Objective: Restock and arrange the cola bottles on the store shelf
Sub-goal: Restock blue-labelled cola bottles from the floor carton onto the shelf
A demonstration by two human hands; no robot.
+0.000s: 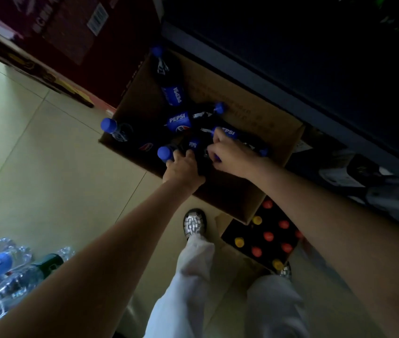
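left hand [184, 167] and right hand [230, 152] reached into the cardboard box [242, 113] of pepsi bottles.

the left hand's fingers were curled round the neck of one pepsi bottle [188, 147] below its blue cap [165, 153]; the right hand gripped a second pepsi bottle [232, 134] lying on its side. the full bottles likely felt heavy, firm and slick, so the neck or waist seemed the best hold. other bottles lay loose in the box on the floor beside the dark shelf [291, 93].

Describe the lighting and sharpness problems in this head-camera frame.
Head view: strongly tilted; the shelf at upper right is almost black; the floor is brightest; the cola bottles in the cardboard box are dim, labels readable; both forearms look soft.
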